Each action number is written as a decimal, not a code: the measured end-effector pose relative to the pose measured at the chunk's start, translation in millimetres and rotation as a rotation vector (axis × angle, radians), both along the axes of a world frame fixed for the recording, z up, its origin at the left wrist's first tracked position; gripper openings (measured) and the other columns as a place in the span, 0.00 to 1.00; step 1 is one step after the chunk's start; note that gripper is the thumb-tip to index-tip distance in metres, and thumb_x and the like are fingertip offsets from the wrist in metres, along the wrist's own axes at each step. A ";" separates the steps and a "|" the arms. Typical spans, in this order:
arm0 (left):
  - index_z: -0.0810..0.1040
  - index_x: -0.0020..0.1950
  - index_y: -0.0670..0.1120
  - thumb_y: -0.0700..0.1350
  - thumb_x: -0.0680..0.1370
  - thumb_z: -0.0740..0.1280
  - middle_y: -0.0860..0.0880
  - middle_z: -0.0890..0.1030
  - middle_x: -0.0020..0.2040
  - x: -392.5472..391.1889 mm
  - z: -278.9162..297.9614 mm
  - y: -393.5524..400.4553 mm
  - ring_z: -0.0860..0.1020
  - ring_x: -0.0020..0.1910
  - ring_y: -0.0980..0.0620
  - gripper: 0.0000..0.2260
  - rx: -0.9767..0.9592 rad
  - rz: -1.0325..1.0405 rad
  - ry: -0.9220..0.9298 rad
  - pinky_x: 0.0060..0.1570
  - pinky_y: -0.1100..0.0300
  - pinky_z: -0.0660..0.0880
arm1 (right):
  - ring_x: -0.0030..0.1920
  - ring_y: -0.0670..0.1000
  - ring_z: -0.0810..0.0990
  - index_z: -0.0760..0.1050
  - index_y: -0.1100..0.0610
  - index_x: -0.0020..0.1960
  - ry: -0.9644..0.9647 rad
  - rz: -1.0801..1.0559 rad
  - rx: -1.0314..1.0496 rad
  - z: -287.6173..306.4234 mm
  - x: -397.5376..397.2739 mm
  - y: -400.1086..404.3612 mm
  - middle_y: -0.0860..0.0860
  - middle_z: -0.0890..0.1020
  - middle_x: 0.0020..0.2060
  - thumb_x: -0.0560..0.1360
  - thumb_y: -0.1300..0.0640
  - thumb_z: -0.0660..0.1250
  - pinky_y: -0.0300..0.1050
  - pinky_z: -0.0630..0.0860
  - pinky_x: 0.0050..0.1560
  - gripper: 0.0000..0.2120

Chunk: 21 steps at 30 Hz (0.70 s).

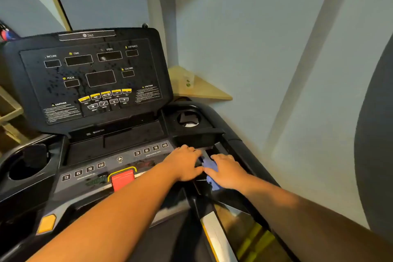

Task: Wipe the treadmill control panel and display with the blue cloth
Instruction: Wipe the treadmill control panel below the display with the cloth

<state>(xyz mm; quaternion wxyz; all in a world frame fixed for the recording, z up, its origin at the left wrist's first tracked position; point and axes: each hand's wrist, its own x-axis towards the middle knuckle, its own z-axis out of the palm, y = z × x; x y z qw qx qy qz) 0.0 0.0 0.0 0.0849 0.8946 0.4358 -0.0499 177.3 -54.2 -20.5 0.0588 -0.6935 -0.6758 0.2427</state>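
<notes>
Both hands meet at the right end of the control panel (110, 168). The right hand (228, 171) lies palm down on the blue cloth (210, 171), fingers spread and fairly straight, pressing it onto the black surface; whether the thumb curls under the cloth cannot be told. Cloth shows at the hand's inner edge and trails out below the wrist. The left hand (184, 162) rests flat just beside it, fingers loosely extended, its fingertips touching the cloth's upper edge, holding nothing that can be seen.

Left of the hands run the panel's number keys, a fan button and, nearer the person, a red stop button (123, 180) in a yellow frame. Above and left of the hands the display (91, 76) stands tilted back, dark, its face dotted with droplets. Just beyond the hands sits a small tray, and past that a cup holder (188, 118); another cup holder (27, 166) sits well apart at the far left. A pale wall rises to the right of the hands.
</notes>
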 end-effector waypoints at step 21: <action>0.78 0.64 0.53 0.47 0.83 0.64 0.53 0.84 0.52 -8.9 9.9 -4.0 0.82 0.51 0.54 0.10 -0.316 0.435 -0.862 0.50 0.64 0.76 | 0.40 0.49 0.78 0.78 0.54 0.49 0.609 -0.196 0.079 24.2 -28.5 -2.8 0.50 0.79 0.39 0.81 0.58 0.61 0.43 0.75 0.44 0.07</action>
